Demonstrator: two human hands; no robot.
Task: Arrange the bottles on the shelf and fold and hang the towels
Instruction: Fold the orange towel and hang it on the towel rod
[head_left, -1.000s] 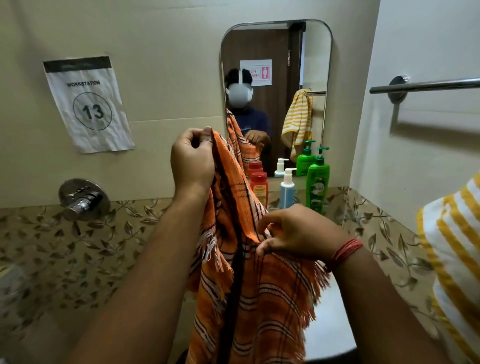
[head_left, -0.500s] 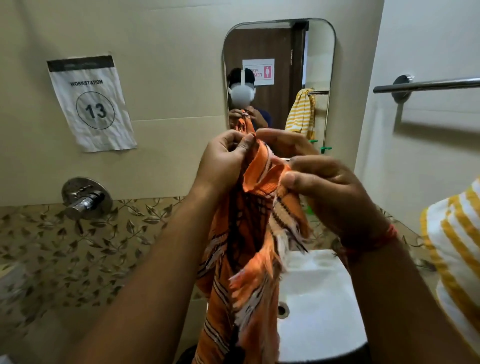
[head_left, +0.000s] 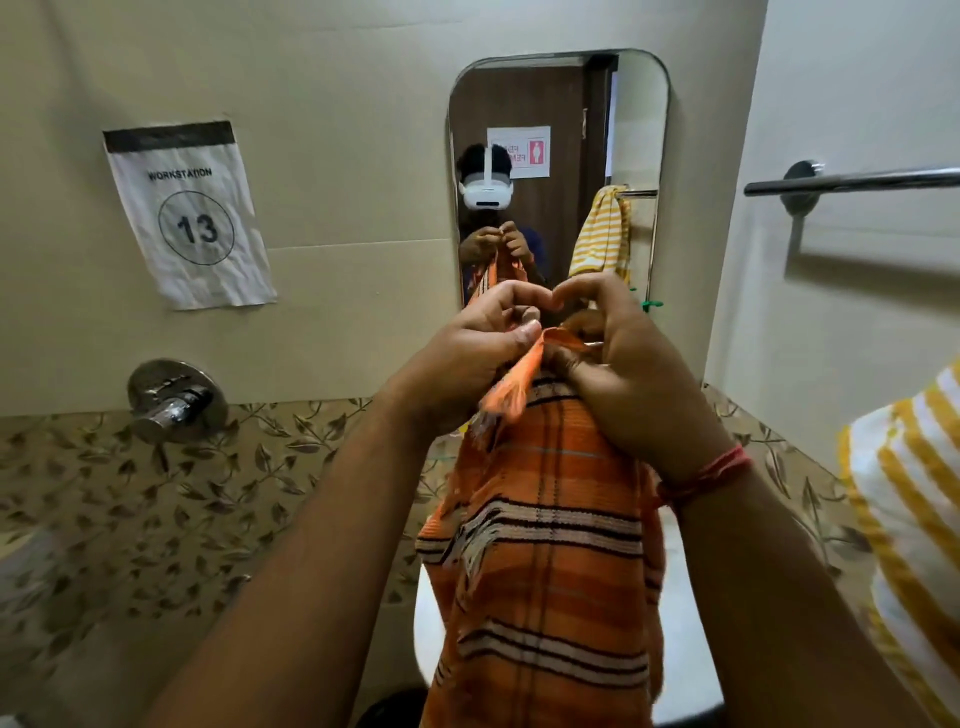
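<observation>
Two hands meet at frame centre, holding up an orange plaid towel (head_left: 545, 545) by its top edge. Left hand (head_left: 467, 358): fingers pinched shut on the fringed upper corner, thumb on top. Right hand (head_left: 618, 374): fingers curled closed around the neighbouring part of the same edge; a red thread band (head_left: 711, 470) sits on that wrist. The two hands touch at the knuckles. The towel hangs straight down from them to the bottom of the frame, with white and black stripes across the orange cloth, and it covers most of a white washbasin (head_left: 685, 670) below.

Room: a small washroom with plain beige wall tiles above and a band of leaf-patterned tiles (head_left: 156, 499) lower down. A chrome wall tap (head_left: 174, 402) sits at left centre, on the line between the two tile kinds. Upper left, a crumpled paper sign (head_left: 192, 218) reads "WORKSTATION 13". A rounded mirror (head_left: 561, 156) hangs at upper centre; it reflects the person with a white headset, a brown door with a pink-marked notice, and a yellow striped cloth on a rail. On the right wall, upper right, a bare chrome towel bar (head_left: 857, 182). A yellow-and-white striped towel (head_left: 909, 519) fills the lower right edge; what it hangs from is out of frame.
</observation>
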